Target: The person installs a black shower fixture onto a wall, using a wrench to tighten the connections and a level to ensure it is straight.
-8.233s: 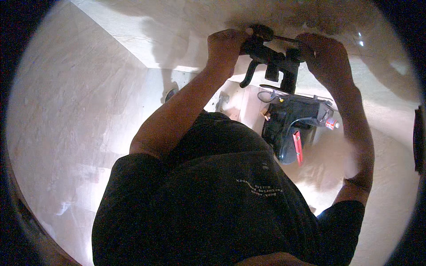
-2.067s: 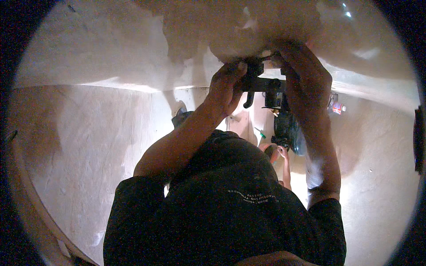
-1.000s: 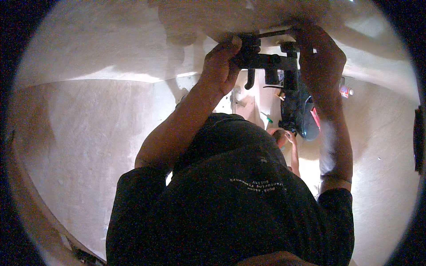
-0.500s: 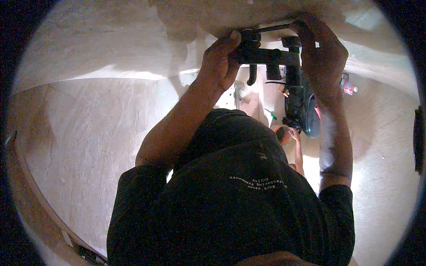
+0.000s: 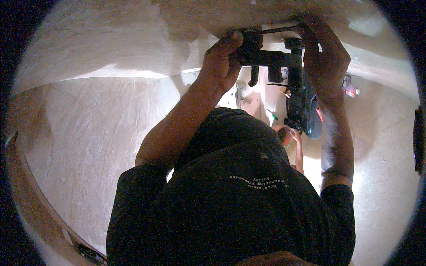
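Observation:
High at the wall is a black wall-mounted mixer tap [image 5: 270, 58] with two round collars against the tiles and a short hooked spout hanging below. My left hand [image 5: 225, 55] is closed around its left end, thumb up beside the left collar. From that collar a thin dark bar [image 5: 279, 30], like a wrench handle, runs right along the wall. The fingers of my right hand [image 5: 326, 60] are bent round the bar's right end, beside the right collar. Its fingertips are in shadow, and the bar's left end is hard to make out at the collar.
Below, another person's hand [image 5: 293, 134] is at an orange rounded thing [image 5: 282, 132]. A green-handled tool [image 5: 273, 116] lies near it. A dark, glossy rounded object [image 5: 313, 122] is beneath my right wrist. A bottle with a red label [image 5: 351, 89] stands right of it. Tiled wall [image 5: 111, 40] spans the top.
My right hand and the bar's right end have shifted slightly right and down, and the bar looks flatter. My left hand keeps its grip on the mixer tap.

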Demonstrator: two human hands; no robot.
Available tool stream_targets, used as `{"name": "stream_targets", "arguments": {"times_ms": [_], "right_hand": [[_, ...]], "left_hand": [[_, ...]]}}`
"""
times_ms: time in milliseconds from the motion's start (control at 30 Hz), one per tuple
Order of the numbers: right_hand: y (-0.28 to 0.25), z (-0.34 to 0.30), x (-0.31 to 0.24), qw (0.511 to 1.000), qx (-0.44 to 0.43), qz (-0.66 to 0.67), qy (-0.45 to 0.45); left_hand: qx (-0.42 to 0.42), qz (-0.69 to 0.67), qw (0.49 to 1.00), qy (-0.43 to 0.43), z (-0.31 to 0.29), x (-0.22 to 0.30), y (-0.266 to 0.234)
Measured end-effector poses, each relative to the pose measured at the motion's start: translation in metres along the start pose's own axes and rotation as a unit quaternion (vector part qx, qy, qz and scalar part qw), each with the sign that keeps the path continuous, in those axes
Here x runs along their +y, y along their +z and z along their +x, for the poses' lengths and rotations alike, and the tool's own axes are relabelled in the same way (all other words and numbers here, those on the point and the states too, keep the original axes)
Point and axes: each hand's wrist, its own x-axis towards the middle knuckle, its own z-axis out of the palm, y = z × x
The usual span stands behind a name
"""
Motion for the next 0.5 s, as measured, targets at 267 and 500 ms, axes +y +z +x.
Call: {"name": "stream_targets", "arguments": {"times_ms": [267, 500], "right_hand": [[0.0016, -0.0013, 0.0014, 0.999, -0.001, 0.024, -0.026], [0.0046, -0.0038, 0.0079, 0.998, 0.041, 0.001, -0.037]], "left_hand": [[0.015, -0.001, 1.0, 0.006, -0.0018, 0.0009, -0.0019], [-0.001, 0.014, 1.0, 0.011, -0.0013, -0.0003, 0.0007]]}}
